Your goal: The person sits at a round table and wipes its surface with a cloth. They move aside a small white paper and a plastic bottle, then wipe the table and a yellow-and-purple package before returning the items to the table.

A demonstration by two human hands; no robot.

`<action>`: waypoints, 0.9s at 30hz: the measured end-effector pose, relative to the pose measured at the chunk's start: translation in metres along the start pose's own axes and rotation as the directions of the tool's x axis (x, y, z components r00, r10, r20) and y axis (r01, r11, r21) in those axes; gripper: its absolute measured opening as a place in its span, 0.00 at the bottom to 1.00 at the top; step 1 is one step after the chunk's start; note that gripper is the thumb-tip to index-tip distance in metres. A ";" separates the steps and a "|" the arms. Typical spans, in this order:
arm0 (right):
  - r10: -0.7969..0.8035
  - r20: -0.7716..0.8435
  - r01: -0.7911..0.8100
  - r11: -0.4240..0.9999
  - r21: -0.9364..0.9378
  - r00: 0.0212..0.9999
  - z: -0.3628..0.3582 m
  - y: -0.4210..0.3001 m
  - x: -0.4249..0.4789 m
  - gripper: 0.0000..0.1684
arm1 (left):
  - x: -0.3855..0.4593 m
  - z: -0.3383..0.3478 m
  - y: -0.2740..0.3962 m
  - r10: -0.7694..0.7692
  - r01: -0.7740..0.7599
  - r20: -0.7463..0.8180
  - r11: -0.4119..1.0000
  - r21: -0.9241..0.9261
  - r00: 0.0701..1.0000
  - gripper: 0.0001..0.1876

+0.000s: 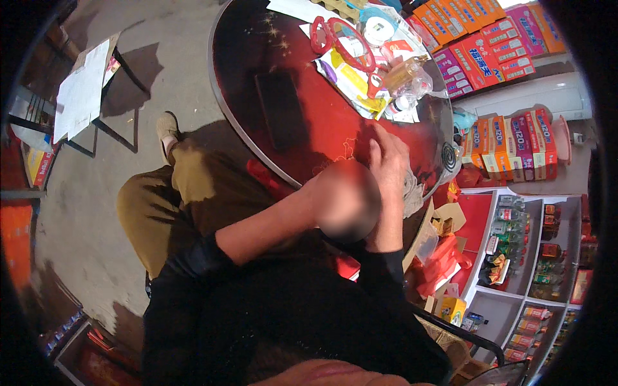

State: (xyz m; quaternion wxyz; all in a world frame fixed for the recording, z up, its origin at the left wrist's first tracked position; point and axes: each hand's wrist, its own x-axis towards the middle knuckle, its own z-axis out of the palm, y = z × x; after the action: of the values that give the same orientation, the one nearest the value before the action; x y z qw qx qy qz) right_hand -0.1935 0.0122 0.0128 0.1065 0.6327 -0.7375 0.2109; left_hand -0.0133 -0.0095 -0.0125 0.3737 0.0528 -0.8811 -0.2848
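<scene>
My left hand is above the near edge of a round dark red table; a blurred patch hides most of it and anything in it. My right hand reaches over the tabletop just right of it, fingers somewhat apart, with nothing visible between them. Thin loose thread lies beside the hands. A grey cloth is next to my right wrist. Further left lies a dark flat rectangular thing. Behind my hands are a red-framed oval mirror, red-handled scissors and a small black-capped bottle.
Printed cartons are stacked beyond the table, with bottle shelves at the right. A black coil sits by the table's right rim. A folding stand with white board is at left. My legs are beside the table.
</scene>
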 end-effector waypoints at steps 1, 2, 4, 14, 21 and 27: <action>-0.017 -0.089 0.002 0.985 -0.171 0.996 -0.011 0.005 -0.010 0.23 | 0.001 0.000 0.000 0.024 -0.024 -0.012 0.999 0.029 1.000 0.08; 0.013 -0.063 -0.032 0.951 -0.309 0.998 -0.009 0.018 -0.030 0.23 | 0.001 0.000 0.000 0.032 -0.031 -0.026 0.999 0.026 0.999 0.08; 0.094 -0.017 -0.091 0.880 -0.466 0.995 0.001 0.040 -0.062 0.23 | 0.003 0.000 0.002 0.053 -0.052 -0.053 0.998 0.020 0.997 0.09; 0.033 -0.025 -0.029 0.988 0.154 0.999 0.023 -0.001 0.009 0.23 | -0.004 0.008 -0.004 0.019 -0.019 -0.019 1.000 -0.002 1.000 0.08; -0.217 0.075 0.219 0.976 -0.018 0.973 0.038 -0.017 0.010 0.30 | 0.002 0.000 0.004 -0.026 0.026 -0.012 0.999 0.042 1.000 0.09; -0.103 0.114 0.064 0.949 0.308 0.988 0.060 -0.017 0.043 0.16 | -0.003 0.003 0.001 -0.021 0.021 -0.012 0.999 -0.045 1.000 0.09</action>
State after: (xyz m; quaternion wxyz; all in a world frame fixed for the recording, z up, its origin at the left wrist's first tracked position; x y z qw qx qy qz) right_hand -0.1776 -0.0545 -0.0192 -0.0309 0.6845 -0.6743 0.2754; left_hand -0.0136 -0.0061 -0.0153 0.3774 0.0554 -0.8715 -0.3083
